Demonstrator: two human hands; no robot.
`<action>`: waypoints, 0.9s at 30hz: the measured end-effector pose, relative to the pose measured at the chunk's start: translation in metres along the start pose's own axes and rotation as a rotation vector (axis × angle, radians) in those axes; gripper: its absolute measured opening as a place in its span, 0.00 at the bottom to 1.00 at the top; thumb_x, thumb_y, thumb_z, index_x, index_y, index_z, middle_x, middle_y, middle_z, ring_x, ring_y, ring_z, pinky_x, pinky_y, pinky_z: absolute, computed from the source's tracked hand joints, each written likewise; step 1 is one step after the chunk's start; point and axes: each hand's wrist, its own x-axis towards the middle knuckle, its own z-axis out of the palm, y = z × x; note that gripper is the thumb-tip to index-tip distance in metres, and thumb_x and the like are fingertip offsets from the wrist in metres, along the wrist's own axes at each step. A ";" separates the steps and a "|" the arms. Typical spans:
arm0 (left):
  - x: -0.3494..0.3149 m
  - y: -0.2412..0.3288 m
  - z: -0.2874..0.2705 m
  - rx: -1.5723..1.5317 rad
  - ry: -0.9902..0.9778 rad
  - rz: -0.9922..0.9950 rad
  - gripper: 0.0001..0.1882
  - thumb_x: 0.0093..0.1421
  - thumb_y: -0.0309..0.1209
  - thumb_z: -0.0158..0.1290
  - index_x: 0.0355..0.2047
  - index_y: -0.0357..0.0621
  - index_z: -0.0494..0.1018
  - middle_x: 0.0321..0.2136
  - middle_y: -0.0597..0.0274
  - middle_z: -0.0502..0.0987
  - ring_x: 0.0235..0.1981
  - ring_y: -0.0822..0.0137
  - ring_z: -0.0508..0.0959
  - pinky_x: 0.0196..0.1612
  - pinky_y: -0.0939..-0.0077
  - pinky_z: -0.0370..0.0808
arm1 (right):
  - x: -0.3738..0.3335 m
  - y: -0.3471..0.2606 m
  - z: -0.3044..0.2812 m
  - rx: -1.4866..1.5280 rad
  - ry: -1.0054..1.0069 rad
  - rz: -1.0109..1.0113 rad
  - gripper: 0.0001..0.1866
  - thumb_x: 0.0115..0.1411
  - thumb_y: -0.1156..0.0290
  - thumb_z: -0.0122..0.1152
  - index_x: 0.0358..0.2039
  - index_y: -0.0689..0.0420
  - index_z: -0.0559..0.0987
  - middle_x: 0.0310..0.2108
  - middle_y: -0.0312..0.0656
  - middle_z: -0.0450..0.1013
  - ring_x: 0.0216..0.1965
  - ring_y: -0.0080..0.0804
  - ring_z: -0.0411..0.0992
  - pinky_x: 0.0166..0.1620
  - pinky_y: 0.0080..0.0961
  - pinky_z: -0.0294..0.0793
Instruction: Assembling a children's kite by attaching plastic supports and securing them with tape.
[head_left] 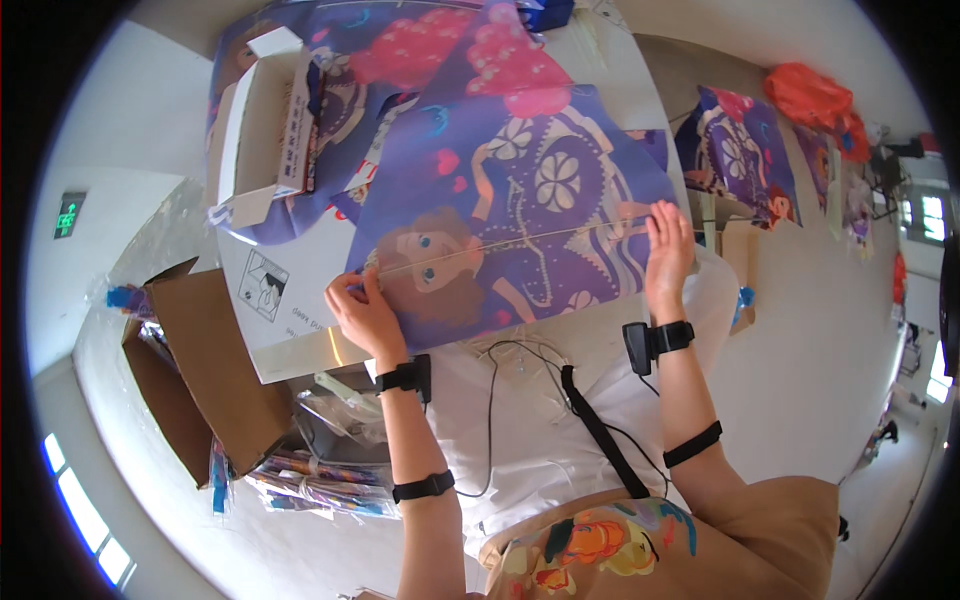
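Note:
Across the table in front of me lies a purple printed sheet (540, 190) with a cartoon girl in a gown. A thin pale stick or cord (510, 237) runs over it from one hand to the other; which of the two I cannot tell. My left hand (365, 312) is closed at its left end, thumb and fingers pinched together by the sheet's edge. At the right edge of the sheet, my right hand (667, 255) has its fingers stretched out, their tips touching the sheet near the other end of the thin piece. Black straps circle both wrists and forearms.
An open white carton (262, 135) stands on the table (290, 348) at the back left. Below on the left are a brown cardboard box (215, 365) and bagged bundles (315, 485). More printed sheets (740, 150) and a red plastic bag (812, 95) are at the right.

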 end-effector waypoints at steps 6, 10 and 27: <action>-0.002 -0.007 -0.001 0.027 -0.033 -0.056 0.13 0.59 0.36 0.60 0.32 0.44 0.68 0.32 0.66 0.69 0.21 0.67 0.68 0.26 0.68 0.69 | -0.134 0.018 0.164 0.041 -0.636 0.197 0.16 0.68 0.65 0.52 0.52 0.59 0.72 0.50 0.41 0.72 0.51 0.29 0.71 0.55 0.27 0.70; -0.004 -0.001 0.005 -0.033 -0.036 -0.034 0.13 0.59 0.36 0.59 0.33 0.43 0.69 0.32 0.65 0.69 0.21 0.68 0.69 0.26 0.69 0.69 | -0.190 0.070 0.224 0.101 -0.820 0.314 0.14 0.70 0.66 0.50 0.52 0.60 0.73 0.49 0.39 0.73 0.52 0.24 0.69 0.56 0.22 0.67; -0.017 0.040 -0.007 0.158 -0.253 0.296 0.27 0.61 0.28 0.55 0.60 0.40 0.61 0.58 0.47 0.63 0.53 0.50 0.69 0.53 0.55 0.67 | -0.033 -0.015 0.022 -0.017 -0.198 -0.027 0.20 0.71 0.60 0.47 0.56 0.61 0.68 0.57 0.50 0.67 0.61 0.41 0.66 0.64 0.38 0.63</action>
